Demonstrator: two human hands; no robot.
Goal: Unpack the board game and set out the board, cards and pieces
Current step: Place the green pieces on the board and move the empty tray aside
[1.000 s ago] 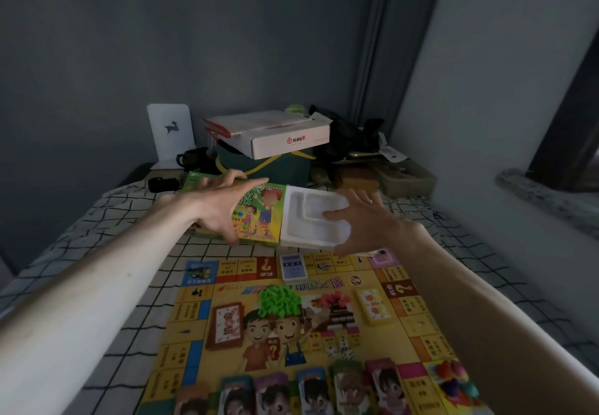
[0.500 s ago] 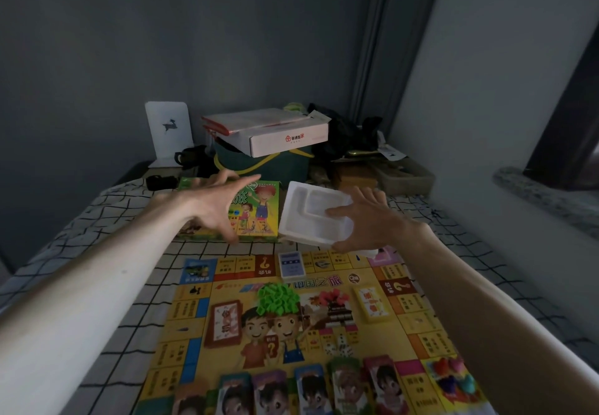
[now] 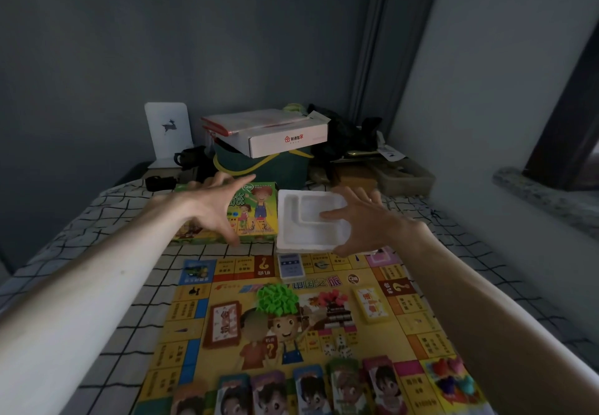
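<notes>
The yellow game board [image 3: 405, 317] lies open on the checked sheet. On it are a pile of green houses [image 3: 277, 298], red pieces [image 3: 332, 299], dice [image 3: 338, 346], a blue card deck [image 3: 290, 265], a yellow deck [image 3: 372, 304], a brown-edged deck [image 3: 223, 320], coloured pawns [image 3: 450, 375] and a row of character cards [image 3: 308, 388]. Beyond the board lies the green game box [image 3: 256, 213]. My left hand [image 3: 210, 210] hovers over it, fingers spread. My right hand [image 3: 366, 223] holds the white plastic tray [image 3: 304, 229] by its right side, beside the box.
At the back, a white cardboard box [image 3: 285, 137] sits on a green basket [image 3: 275, 168]. A white stand card [image 3: 167, 132] and a dark mug [image 3: 188, 157] are to its left. Clutter fills the back right corner. A stone sill [image 3: 544, 197] juts from the right wall.
The white tray has come away from the game box and now sits lower and flatter to its right. My left hand has lifted off the box with fingers spread.
</notes>
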